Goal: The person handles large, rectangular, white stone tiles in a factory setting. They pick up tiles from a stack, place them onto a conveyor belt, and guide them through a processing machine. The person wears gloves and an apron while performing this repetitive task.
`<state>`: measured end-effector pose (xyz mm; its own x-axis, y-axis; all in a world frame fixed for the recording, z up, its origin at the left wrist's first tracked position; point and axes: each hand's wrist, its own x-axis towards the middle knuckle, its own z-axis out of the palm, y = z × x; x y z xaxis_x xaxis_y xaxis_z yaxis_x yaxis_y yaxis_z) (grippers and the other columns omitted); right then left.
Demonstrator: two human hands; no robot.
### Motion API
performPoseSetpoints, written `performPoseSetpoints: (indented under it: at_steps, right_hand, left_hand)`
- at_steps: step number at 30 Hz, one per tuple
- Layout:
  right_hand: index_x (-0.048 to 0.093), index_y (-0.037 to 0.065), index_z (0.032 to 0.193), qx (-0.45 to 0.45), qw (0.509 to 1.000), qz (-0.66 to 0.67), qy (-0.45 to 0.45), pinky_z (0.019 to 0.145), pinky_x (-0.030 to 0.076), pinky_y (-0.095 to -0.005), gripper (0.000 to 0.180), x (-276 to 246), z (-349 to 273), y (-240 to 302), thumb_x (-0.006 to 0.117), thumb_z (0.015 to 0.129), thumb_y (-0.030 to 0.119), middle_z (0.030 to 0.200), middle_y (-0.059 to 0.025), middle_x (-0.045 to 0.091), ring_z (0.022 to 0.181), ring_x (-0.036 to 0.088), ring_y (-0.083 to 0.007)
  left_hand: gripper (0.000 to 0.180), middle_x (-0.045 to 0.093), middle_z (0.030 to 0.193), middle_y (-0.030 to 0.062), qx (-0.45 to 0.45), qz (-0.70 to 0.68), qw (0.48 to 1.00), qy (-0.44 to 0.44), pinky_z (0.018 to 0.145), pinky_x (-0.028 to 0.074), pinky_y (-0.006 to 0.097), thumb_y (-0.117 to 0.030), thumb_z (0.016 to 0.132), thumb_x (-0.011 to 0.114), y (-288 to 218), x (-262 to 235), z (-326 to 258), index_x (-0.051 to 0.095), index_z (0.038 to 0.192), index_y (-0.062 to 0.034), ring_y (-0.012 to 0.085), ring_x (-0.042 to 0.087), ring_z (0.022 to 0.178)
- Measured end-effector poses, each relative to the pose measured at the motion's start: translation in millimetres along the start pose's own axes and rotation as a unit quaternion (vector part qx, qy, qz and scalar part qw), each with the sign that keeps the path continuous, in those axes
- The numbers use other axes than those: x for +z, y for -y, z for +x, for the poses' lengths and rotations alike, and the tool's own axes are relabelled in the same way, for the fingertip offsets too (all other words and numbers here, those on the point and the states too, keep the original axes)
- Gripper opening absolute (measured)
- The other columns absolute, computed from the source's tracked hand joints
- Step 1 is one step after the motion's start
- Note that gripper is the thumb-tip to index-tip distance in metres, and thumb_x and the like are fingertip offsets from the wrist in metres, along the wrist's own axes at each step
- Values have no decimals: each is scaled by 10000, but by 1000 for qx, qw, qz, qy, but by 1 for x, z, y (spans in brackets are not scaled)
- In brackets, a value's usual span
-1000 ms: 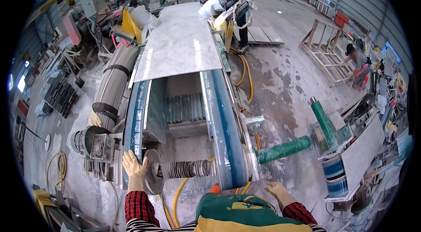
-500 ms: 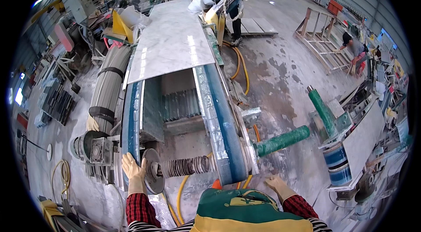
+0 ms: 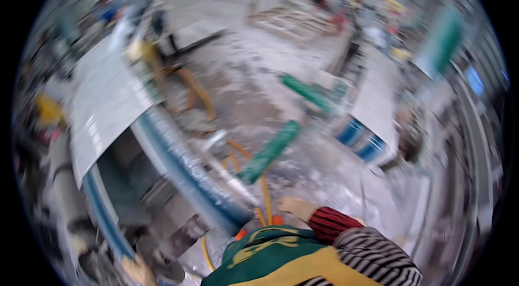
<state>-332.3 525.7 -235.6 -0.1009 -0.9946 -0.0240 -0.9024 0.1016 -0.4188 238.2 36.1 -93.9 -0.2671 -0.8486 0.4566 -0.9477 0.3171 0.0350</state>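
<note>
While blur smears the view, the right hand [image 3: 296, 206] hangs near the apron [image 3: 270, 248], holding nothing I can make out; whether its grip is apart or together I cannot tell. The left hand [image 3: 138, 270] is at the near end of the left belt [image 3: 105, 214], touching or just beside it, its grip equally unclear. Should the belts run, fingers there could be drawn in. Farther off, the slab [image 3: 105, 99] lies across left belt and right belt [image 3: 188, 170]; uneven pull could skew it.

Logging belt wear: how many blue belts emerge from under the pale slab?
2: the left belt, near the left hand, and the right belt. Others may be hidden.
</note>
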Motion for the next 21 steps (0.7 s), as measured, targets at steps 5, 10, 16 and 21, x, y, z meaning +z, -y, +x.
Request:
performPoseSetpoints:
  at_steps: [5,10,16,21]
  right_hand:
    - [705,68,1268,317,935,162,12,809,583,-456,451,-54,39,61,567,960,367,1006,-191,753,881,726,-359]
    - [692,85,1330,417,870,256,61,848,586,-452,473,-92,30,97,578,963,361,1104,-188,757,948,734,-366]
    - [713,162,1320,412,881,232,27,905,575,-469,441,-32,3,65,574,946,349,1189,-162,754,1039,736,-347]
    - [731,206,1293,490,830,258,58,969,558,-477,416,-30,-12,60,568,935,342,1211,-135,756,1103,727,-342]
  left_hand:
    - [626,601,1392,281,41,80,996,-18,1122,435,532,-453,1034,619,-6,-12,-22,570,1422,36,468,567,1270]
    - [614,593,1417,269,63,110,992,-11,1144,417,528,-440,1038,610,-7,-12,-15,566,1434,27,467,553,1300]
    - [606,589,1427,266,69,114,991,-14,1153,409,527,-431,1039,605,1,-19,-4,565,1438,23,467,546,1313]
    - [599,588,1428,267,74,109,991,-14,1154,409,527,-424,1039,604,5,-14,-4,566,1436,23,467,545,1315]
